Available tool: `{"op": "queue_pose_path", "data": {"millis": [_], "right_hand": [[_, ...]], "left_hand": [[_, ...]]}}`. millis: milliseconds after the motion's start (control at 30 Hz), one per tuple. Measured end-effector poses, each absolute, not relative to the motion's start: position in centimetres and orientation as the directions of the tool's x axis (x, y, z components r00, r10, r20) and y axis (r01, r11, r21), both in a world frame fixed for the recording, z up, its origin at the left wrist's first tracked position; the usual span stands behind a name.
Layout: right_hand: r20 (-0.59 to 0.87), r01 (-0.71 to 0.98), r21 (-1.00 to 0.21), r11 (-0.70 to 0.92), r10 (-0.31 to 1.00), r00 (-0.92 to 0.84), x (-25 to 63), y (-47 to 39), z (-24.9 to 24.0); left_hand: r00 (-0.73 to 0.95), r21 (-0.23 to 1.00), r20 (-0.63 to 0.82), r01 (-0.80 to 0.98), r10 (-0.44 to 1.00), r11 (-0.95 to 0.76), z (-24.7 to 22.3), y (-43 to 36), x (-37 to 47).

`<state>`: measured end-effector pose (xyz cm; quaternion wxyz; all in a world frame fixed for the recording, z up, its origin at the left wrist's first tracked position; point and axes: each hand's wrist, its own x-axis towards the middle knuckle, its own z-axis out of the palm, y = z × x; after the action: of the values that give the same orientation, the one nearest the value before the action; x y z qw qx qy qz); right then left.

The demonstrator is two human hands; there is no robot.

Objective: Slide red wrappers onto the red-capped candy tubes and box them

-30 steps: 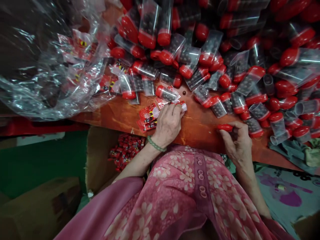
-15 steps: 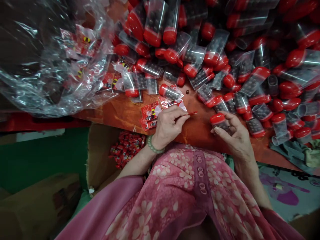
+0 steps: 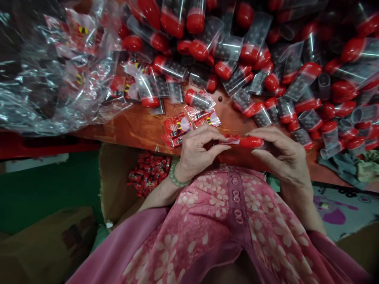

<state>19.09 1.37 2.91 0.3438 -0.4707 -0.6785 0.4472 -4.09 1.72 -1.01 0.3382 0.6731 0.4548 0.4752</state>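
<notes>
We see a streaked orange-brown surface (image 3: 126,127), with red-capped clear tubes (image 3: 227,48) showing dark beads (image 3: 297,85) towards its far edge. By its near edge, the flat sachets (image 3: 177,126) are red with pale rings and yellow-and-black marks; the held cap (image 3: 251,142) is plain red. We note a pale green bracelet (image 3: 175,176) and a pink dress (image 3: 204,199) flowered in cream.

A small, flat, shiny red printed packet (image 3: 231,139) is held nearly edge-on, pointing to three o'clock. Touching or just beside that end, a tube with a rounded, glossy red plastic cap (image 3: 251,142) lies sideways, cap toward nine o'clock, body mostly hidden.
</notes>
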Motion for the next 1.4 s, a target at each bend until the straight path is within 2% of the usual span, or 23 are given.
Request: {"op": "queue_pose_path", "data": {"millis": [233, 433, 567, 667, 867, 1000, 1100, 1200, 1300, 1400], "right_hand": [[-0.016, 0.477, -0.842, 0.252, 0.872, -0.489, 19.2, 2.1, 3.5], [-0.154, 0.588, -0.747, 0.31, 0.78, -0.607, 19.1, 2.6, 4.2], [-0.243, 0.642, -0.687, 0.34, 0.725, -0.644, 18.7, 2.9, 3.9], [-0.272, 0.651, -0.677, 0.342, 0.706, -0.654, 18.3, 3.2, 3.5], [-0.272, 0.557, -0.8, 0.224, 0.691, -0.669, 17.9, 3.9, 3.1], [-0.273, 0.507, -0.85, 0.145, 0.701, -0.658, 17.9, 4.0, 2.9], [-0.27, 0.441, -0.896, 0.058, 0.716, -0.643, 17.9, 3.8, 2.4], [-0.274, 0.361, -0.931, -0.043, 0.735, -0.62, 17.8, 3.4, 1.6], [-0.306, 0.272, -0.943, -0.191, 0.82, -0.484, 17.6, 2.8, 0.6], [-0.374, 0.151, -0.927, -0.342, 0.867, -0.33, 17.3, 2.2, -0.1]], "left_hand": [[0.212, 0.866, 0.356, 0.291, 0.91, -0.407, -0.8, 1.4, -4.4], [0.277, 0.877, 0.322, 0.274, 0.905, -0.396, -1.8, 1.0, -4.2], [0.324, 0.868, 0.312, 0.286, 0.893, -0.406, -2.3, 1.1, -4.2], [0.355, 0.879, 0.252, 0.305, 0.9, -0.367, -2.4, 1.2, -4.5], [0.473, 0.914, 0.09, 0.31, 0.877, -0.261, -1.8, 1.7, -5.2], [0.573, 0.933, -0.071, 0.327, 0.817, -0.148, -1.1, 2.3, -5.3], [0.631, 0.965, -0.19, 0.261, 0.752, 0.025, -0.7, 3.0, -5.3], [0.676, 0.946, -0.325, 0.229, 0.662, 0.23, -0.6, 3.8, -5.6], [0.584, 0.914, -0.389, 0.149, 0.713, 0.377, -0.8, 3.8, -6.3], [0.417, 0.882, -0.354, -0.148, 0.837, 0.447, -1.1, 2.7, -6.6]]}}
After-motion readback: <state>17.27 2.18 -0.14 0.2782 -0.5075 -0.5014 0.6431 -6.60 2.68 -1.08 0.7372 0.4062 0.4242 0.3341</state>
